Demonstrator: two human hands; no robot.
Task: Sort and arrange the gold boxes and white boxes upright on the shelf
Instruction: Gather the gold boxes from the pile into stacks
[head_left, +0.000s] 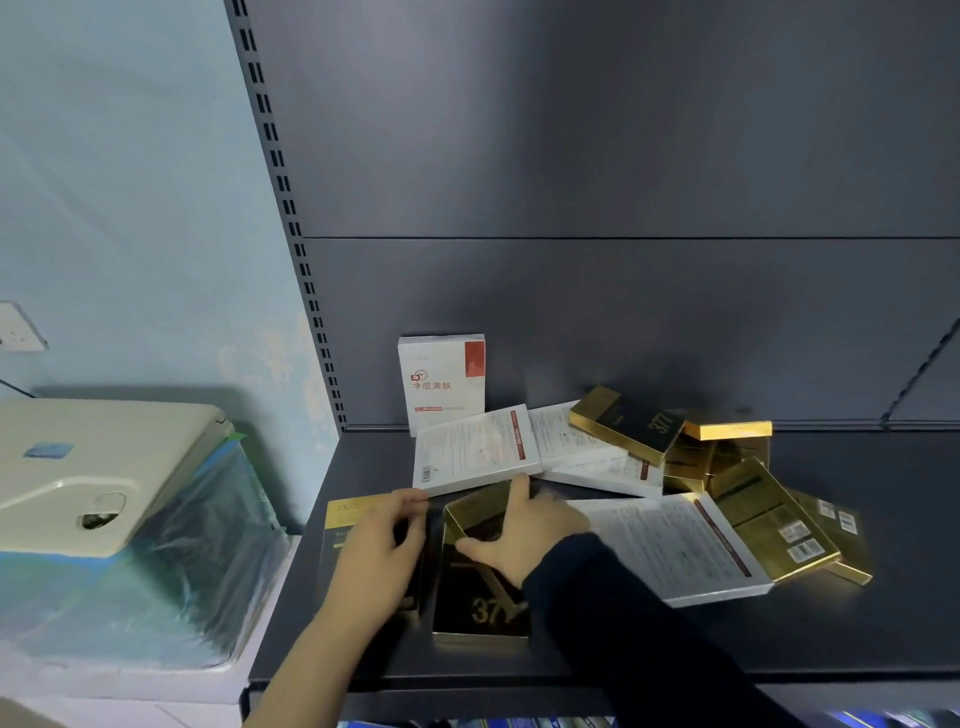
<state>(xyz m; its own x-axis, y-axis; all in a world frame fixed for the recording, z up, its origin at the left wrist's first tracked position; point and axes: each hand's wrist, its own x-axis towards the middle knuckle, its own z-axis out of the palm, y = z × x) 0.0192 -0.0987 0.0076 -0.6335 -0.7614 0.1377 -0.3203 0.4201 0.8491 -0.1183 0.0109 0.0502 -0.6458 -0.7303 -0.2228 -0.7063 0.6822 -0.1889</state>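
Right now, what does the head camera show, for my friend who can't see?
Two bare hands, left hand and right hand, rest on flat gold-and-black boxes on a dark grey shelf. Behind, white boxes and gold boxes lie jumbled; one white box stands upright.

Off to the left there's a cream plastic appliance (104, 467) sitting on something wrapped in blue-tinted plastic film (171, 561), plus a wall socket (18, 327) on the pale blue wall (130, 182).

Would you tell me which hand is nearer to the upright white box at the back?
Right. The right hand lies on a gold box, its fingertips reaching towards the upright white box; the left hand sits lower left.
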